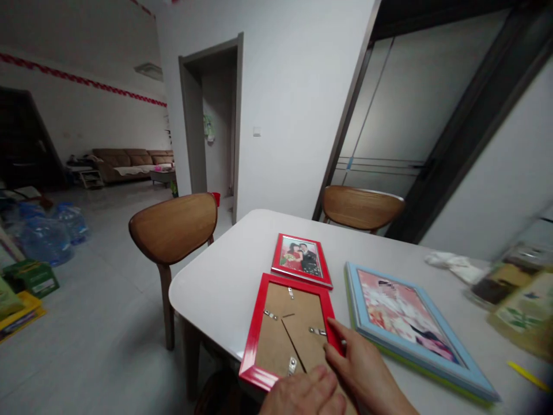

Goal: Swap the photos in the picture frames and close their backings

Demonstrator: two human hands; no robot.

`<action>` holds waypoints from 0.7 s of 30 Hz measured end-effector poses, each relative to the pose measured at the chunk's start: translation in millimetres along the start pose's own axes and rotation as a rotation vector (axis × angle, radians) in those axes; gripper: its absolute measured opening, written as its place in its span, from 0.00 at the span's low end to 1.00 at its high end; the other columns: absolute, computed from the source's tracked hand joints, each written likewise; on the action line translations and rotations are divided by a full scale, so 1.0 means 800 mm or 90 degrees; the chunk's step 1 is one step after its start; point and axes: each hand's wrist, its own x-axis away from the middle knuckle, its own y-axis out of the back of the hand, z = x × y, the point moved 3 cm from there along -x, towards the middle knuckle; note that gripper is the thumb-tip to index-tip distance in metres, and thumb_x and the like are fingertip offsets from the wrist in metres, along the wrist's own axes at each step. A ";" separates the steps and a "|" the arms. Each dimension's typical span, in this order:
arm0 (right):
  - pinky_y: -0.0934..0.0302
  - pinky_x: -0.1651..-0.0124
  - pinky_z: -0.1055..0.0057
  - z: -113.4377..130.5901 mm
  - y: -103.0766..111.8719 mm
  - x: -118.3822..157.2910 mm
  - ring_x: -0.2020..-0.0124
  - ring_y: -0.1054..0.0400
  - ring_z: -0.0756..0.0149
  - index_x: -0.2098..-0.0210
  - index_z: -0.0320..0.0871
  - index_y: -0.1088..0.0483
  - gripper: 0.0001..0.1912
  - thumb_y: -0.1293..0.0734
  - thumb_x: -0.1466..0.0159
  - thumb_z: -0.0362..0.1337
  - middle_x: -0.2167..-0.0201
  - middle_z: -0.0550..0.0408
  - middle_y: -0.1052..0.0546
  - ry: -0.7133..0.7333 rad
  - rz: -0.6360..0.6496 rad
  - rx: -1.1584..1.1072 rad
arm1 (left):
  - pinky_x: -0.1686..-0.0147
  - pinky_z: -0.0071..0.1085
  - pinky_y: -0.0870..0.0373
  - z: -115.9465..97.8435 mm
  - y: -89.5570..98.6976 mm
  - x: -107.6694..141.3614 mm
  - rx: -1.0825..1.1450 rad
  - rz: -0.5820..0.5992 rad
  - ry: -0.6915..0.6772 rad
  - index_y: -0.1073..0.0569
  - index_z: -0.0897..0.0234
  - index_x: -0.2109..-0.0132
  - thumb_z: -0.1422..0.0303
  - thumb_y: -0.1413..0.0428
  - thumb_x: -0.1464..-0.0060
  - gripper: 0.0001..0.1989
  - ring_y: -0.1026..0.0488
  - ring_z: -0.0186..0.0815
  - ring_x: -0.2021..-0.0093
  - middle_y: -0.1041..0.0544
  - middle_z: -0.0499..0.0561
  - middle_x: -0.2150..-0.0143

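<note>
A red picture frame (254,351) lies back side up at the table's near edge, its brown backing board held by metal clips and marked by a slanted dark slit. My left hand (305,395) rests over the frame's near end, fingers bent together; whatever is under them is hidden. My right hand (360,360) pinches the frame's right edge between thumb and fingers. Just beyond lies a second red frame (302,259), face up, with a picture of a couple. To the right, a light blue frame (425,317) lies on top of a green-edged one.
The white table (207,288) has rounded corners. Wooden chairs stand at its left (177,227) and far side (363,207). A white cloth (453,265), a jar, a bag (527,317) and a yellow object (529,376) are at the right. Water bottles (47,236) stand on the floor.
</note>
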 end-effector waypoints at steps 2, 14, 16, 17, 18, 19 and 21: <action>0.42 0.57 0.69 0.005 0.002 0.000 0.63 0.33 0.61 0.54 0.34 0.36 0.24 0.44 0.50 0.34 0.64 0.45 0.27 0.025 0.001 0.080 | 0.59 0.37 0.31 -0.004 0.010 -0.002 0.031 0.037 0.010 0.32 0.67 0.53 0.74 0.60 0.43 0.16 0.34 0.46 0.52 0.30 0.60 0.54; 0.47 0.53 0.69 0.019 0.007 -0.009 0.55 0.40 0.60 0.62 0.40 0.31 0.16 0.42 0.50 0.31 0.56 0.46 0.34 0.106 0.017 0.167 | 0.44 0.38 0.53 0.101 0.063 0.006 0.261 -0.159 0.403 0.35 0.65 0.50 0.75 0.45 0.62 0.27 0.45 0.43 0.44 0.40 0.54 0.44; 0.46 0.56 0.70 0.021 0.004 -0.017 0.59 0.38 0.62 0.65 0.40 0.30 0.14 0.42 0.49 0.30 0.61 0.48 0.32 0.111 0.036 0.173 | 0.44 0.36 0.53 0.119 0.063 0.009 0.282 -0.178 0.425 0.36 0.64 0.49 0.75 0.45 0.63 0.28 0.46 0.41 0.43 0.41 0.53 0.43; 0.45 0.58 0.71 0.022 0.002 -0.020 0.62 0.37 0.64 0.67 0.40 0.29 0.13 0.43 0.48 0.30 0.63 0.48 0.31 0.109 0.039 0.175 | 0.44 0.35 0.53 0.124 0.063 0.010 0.291 -0.178 0.424 0.36 0.63 0.49 0.75 0.45 0.62 0.29 0.46 0.40 0.43 0.42 0.52 0.43; 0.45 0.60 0.72 0.022 0.000 -0.023 0.64 0.36 0.65 0.69 0.40 0.29 0.13 0.43 0.48 0.31 0.65 0.49 0.32 0.107 0.037 0.177 | 0.44 0.34 0.53 0.126 0.062 0.011 0.297 -0.178 0.419 0.37 0.62 0.49 0.75 0.45 0.62 0.29 0.45 0.39 0.43 0.42 0.51 0.43; 0.45 0.61 0.73 0.021 -0.001 -0.025 0.65 0.36 0.66 0.70 0.40 0.29 0.13 0.44 0.47 0.31 0.66 0.49 0.32 0.107 0.032 0.178 | 0.44 0.34 0.52 0.127 0.062 0.011 0.299 -0.177 0.416 0.37 0.62 0.49 0.75 0.45 0.62 0.28 0.45 0.38 0.43 0.42 0.50 0.43; 0.45 0.63 0.73 0.019 -0.003 -0.027 0.67 0.37 0.67 0.70 0.40 0.28 0.13 0.44 0.45 0.32 0.67 0.49 0.32 0.113 0.021 0.181 | 0.44 0.34 0.52 0.125 0.061 0.011 0.293 -0.174 0.415 0.37 0.63 0.49 0.75 0.45 0.61 0.28 0.45 0.39 0.43 0.42 0.51 0.43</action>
